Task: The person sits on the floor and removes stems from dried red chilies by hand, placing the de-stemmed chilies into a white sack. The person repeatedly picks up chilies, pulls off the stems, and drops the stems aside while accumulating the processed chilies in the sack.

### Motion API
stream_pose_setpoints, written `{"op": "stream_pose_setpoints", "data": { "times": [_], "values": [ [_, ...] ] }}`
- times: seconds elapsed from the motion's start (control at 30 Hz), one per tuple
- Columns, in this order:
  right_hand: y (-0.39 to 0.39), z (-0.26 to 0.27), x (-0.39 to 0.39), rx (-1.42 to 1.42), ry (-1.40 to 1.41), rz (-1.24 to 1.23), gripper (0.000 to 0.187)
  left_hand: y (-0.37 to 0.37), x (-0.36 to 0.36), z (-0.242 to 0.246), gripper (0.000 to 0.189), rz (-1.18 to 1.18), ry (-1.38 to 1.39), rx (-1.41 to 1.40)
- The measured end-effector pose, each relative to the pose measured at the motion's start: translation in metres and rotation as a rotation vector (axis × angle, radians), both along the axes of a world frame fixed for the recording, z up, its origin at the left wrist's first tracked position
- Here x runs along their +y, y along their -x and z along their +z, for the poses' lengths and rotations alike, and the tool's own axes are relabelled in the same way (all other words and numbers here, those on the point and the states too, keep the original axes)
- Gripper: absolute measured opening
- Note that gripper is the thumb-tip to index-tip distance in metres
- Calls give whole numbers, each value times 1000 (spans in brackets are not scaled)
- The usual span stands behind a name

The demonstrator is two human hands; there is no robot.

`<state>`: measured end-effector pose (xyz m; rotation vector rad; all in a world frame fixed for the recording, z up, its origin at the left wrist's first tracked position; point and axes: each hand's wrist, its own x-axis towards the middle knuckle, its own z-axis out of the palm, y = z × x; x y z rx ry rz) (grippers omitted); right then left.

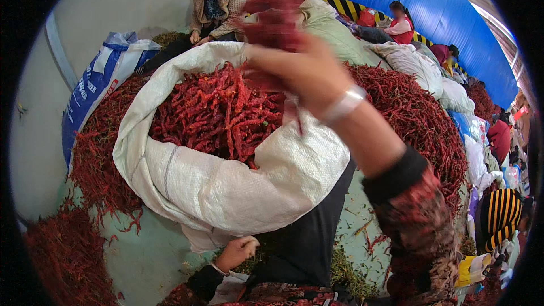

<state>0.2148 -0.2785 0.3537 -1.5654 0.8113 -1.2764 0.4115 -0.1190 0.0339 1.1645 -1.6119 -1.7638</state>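
My right hand (pixel 304 70), blurred by motion, is raised over the far right rim of a white woven sack (pixel 204 182). It grips a bunch of red chilies (pixel 276 19), also blurred, which stick out past the fingers. Inside the sack, whose rim is rolled outward, lies a heap of dried-looking red chilies (pixel 221 112). Below the sack's near side is my left hand (pixel 237 251), its fingers curled; whether anything small is in them cannot be made out. My dark trouser leg (pixel 304 238) is against the sack's near right side.
Large chili piles flank the sack on the right (pixel 408 123) and left (pixel 102 157). A blue-and-white printed sack (pixel 95 89) stands at left. Green stems (pixel 350 274) litter the floor near me. Beyond the sack sits a person (pixel 216 8); other people and filled sacks (pixel 408 66) line the blue wall.
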Motion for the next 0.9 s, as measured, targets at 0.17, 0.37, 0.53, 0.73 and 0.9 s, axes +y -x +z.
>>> {"op": "stream_pose_setpoints", "data": {
  "times": [0.17, 0.37, 0.53, 0.73, 0.9],
  "values": [
    [-44, -6, -54, 833, 487, -291, 50, -8, 12, -79, 27, 174, 301, -258],
    [7, -48, -110, 1030, 367, -169, 22, 18, 15, -175, 39, -20, 754, -780],
    [-21, -102, -152, 1051, 318, -274, 23, 23, 20, -186, 39, 128, 611, -604],
    [4, -104, -144, 727, 253, -297, 17, 22, 16, -173, 38, 145, 581, -572],
    [11, -96, -133, 697, 252, -317, 19, 25, 16, -172, 38, 154, 589, -560]
  ]
}}
